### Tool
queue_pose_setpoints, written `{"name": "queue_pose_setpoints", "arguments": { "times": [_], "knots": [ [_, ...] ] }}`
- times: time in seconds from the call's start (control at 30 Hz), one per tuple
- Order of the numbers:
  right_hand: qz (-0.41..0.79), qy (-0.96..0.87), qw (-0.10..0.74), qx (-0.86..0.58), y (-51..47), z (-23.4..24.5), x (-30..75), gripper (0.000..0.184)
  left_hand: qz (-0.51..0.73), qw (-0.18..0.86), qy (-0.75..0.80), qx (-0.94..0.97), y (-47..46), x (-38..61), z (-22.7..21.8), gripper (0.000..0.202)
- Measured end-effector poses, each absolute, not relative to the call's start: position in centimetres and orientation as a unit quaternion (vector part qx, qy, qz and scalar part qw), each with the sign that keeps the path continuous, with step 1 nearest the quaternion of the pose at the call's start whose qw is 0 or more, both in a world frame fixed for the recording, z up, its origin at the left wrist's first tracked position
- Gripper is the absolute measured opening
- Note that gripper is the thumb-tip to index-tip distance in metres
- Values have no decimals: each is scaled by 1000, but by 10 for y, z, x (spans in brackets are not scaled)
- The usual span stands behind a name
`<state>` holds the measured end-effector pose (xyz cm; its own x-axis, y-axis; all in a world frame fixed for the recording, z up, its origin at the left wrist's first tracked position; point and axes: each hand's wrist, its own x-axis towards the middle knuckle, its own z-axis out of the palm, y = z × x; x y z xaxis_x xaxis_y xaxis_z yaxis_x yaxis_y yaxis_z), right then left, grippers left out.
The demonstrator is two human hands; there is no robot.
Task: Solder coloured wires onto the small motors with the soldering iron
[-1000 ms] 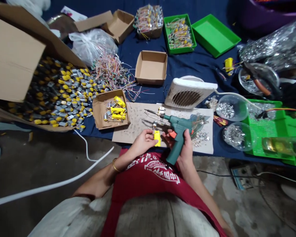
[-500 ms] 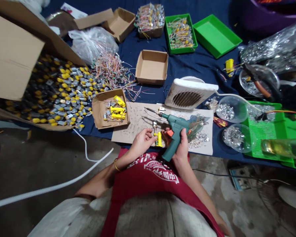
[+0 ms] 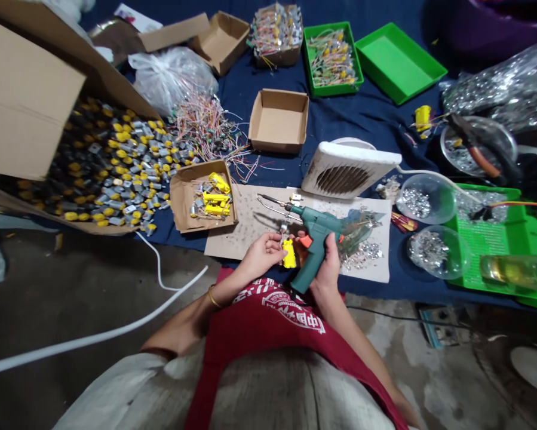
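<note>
My left hand [image 3: 263, 255] pinches a yellow block-shaped part [image 3: 288, 254] at its left side, over the front of the cardboard sheet [image 3: 223, 243]. A small silvery piece with wires [image 3: 284, 229] shows just above this part; whether the two are joined is hard to see. My right hand [image 3: 328, 263] is wrapped round the handle of a green soldering gun [image 3: 317, 230] with an orange trigger. The gun's thin metal tip points left, above and beyond the yellow part. Fingertips of the right hand show behind the trigger, close to the yellow part's right side.
A white vent fan [image 3: 349, 170] stands behind the gun. At left are a cardboard tray [image 3: 178, 209] of yellow parts and a big box [image 3: 30, 107] of small motors. Bowls of metal bits [image 3: 429, 251] and a green basket [image 3: 487, 269] with a glass bottle [image 3: 514, 272] lie right.
The yellow part has turned in my left fingers, so a broader face of it shows now. The soldering gun's tip has shifted slightly left. The whole view has drifted a little.
</note>
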<state>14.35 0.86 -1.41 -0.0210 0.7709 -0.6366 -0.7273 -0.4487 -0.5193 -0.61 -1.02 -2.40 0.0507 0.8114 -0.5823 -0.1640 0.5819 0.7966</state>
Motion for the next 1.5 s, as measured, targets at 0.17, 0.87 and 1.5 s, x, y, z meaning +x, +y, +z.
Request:
{"name": "queue_pose_setpoints", "arguments": {
  "times": [0.17,0.87,1.5],
  "knots": [
    [717,-32,530,-452,12,-14,139,52,392,664,578,267,-12,-9,-26,37],
    [714,-59,532,-451,10,-29,138,55,413,466,583,522,-11,-9,-36,17],
    [706,-42,529,-469,7,-30,141,53,431,518,619,404,-24,-12,-38,25]
  ]
}}
